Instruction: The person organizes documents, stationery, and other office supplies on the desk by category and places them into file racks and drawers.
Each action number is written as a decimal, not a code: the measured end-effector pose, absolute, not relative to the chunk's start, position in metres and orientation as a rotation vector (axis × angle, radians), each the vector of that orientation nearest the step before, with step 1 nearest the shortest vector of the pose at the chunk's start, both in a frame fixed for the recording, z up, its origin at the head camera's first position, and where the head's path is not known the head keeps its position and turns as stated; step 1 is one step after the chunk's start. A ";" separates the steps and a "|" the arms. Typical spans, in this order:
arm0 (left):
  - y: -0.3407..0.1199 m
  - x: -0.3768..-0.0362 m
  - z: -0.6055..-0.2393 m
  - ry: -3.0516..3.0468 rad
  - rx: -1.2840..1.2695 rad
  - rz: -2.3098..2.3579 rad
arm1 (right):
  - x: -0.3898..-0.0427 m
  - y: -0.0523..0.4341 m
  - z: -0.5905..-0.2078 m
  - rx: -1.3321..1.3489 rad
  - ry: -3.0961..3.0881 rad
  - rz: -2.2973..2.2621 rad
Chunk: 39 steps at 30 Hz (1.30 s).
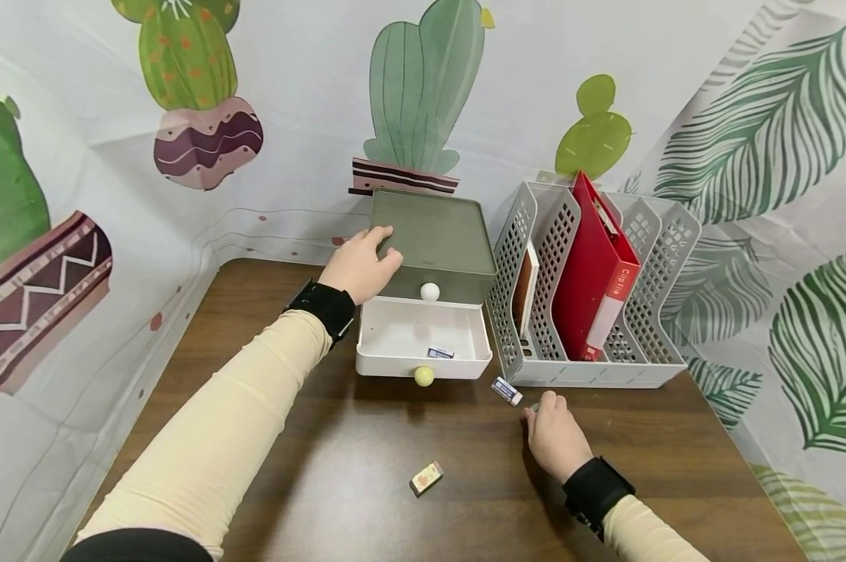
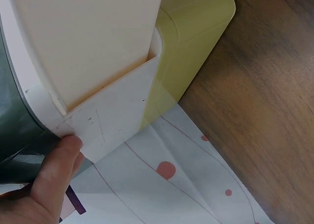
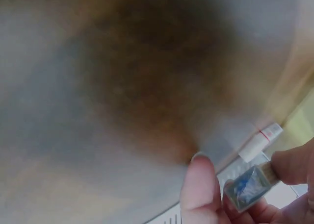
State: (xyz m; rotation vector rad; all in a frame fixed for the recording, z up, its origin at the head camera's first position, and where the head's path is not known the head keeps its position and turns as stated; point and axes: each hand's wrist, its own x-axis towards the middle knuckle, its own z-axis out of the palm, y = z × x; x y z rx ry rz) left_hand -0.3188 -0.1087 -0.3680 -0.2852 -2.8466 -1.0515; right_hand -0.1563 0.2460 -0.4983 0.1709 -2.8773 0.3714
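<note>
Right wrist view shows the right hand pinching a small blue-wrapped eraser between thumb and fingers, its long axis running across the pinch, with a white eraser with a red stripe lying just beyond the fingertips. From the head camera that right hand rests low on the table, curled, and the white eraser lies just ahead and a little left of it, slanted, close against the front foot of the grey file rack. The open white drawer lies further up and to the left of this hand, its yellow knob facing the person and another small eraser already inside near the front wall. A yellow-wrapped eraser lies apart on the table, down and left of the right hand. The left hand is well away, fingers laid over the left corner of the green-topped drawer box, gripping its edge; the right hand is plainly the nearer one to both loose erasers.
</note>
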 end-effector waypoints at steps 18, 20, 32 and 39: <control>-0.107 -0.319 -0.368 -2.845 -0.294 -1.049 | -0.176 0.242 -0.470 0.408 -2.580 0.508; -0.108 -0.319 -0.368 -2.843 -0.294 -1.054 | -0.181 0.237 -0.460 0.431 -2.566 0.516; -0.112 -0.318 -0.370 -2.841 -0.291 -1.054 | -0.217 0.182 -0.389 0.766 -2.678 0.616; -0.110 -0.318 -0.368 -2.840 -0.290 -1.051 | -0.232 0.154 -0.394 0.948 -2.733 0.536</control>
